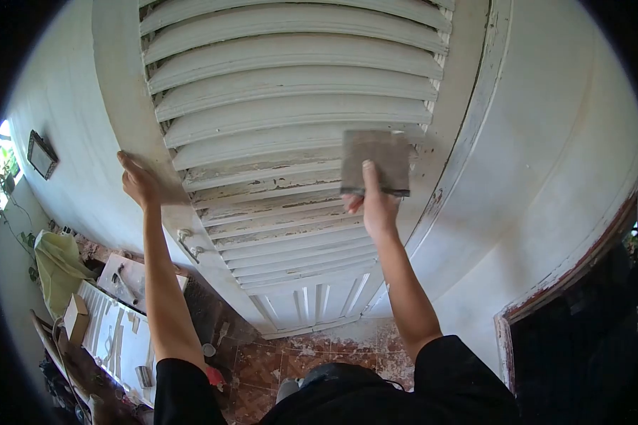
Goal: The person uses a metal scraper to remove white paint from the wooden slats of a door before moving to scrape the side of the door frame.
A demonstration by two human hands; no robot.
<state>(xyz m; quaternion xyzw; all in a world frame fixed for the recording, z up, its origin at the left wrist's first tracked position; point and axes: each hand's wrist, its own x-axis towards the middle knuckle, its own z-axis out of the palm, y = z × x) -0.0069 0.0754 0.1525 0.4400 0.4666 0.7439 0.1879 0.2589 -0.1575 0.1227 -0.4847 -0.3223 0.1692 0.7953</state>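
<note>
A white louvered door (290, 85) stands in front of me, its middle slats worn, with bare brownish patches and flaked paint. My left hand (140, 185) grips the left edge of its frame, above a metal handle (189, 243). In my right hand (377, 209) is a square grey-brown sheet of sandpaper (377, 159), slightly blurred, the thumb on its near face and the other fingers mostly hidden behind it. The sheet overlaps the right ends of the slats in this view.
At lower left a white board or panel (120, 340) bears tools and scraps, with a yellow-green cloth (60, 269) behind it. A small frame (42, 154) hangs on the left wall. Dust and flakes lie on the red tiled floor (259, 365). A dark opening (574, 347) is at right.
</note>
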